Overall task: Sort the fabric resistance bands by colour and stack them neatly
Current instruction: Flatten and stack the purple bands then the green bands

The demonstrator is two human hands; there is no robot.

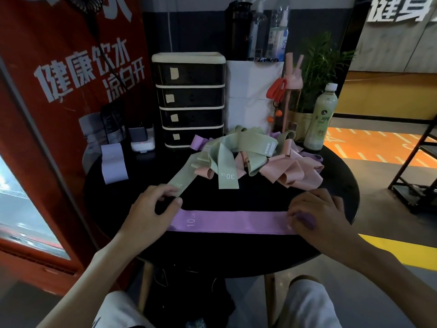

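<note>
A purple band (236, 222) marked 10 LB lies flat and stretched out across the front of the round black table (236, 254). My left hand (149, 214) holds its left end with curled fingers, right beside the tip of a green band (182, 181). My right hand (324, 216) grips the right end, and purple fabric shows between its fingers. Behind them lies a tangled pile of green (227, 171), pink (293, 171) and purple bands. One pale purple band (113, 164) lies folded by itself at the table's back left.
At the back of the table stand a black drawer unit (189, 98), a small white charger (142, 140), a pale green bottle (319, 117), a pink bottle and a plant (316, 67). A red cabinet (59, 114) is close on the left, a black rack (421, 174) on the right.
</note>
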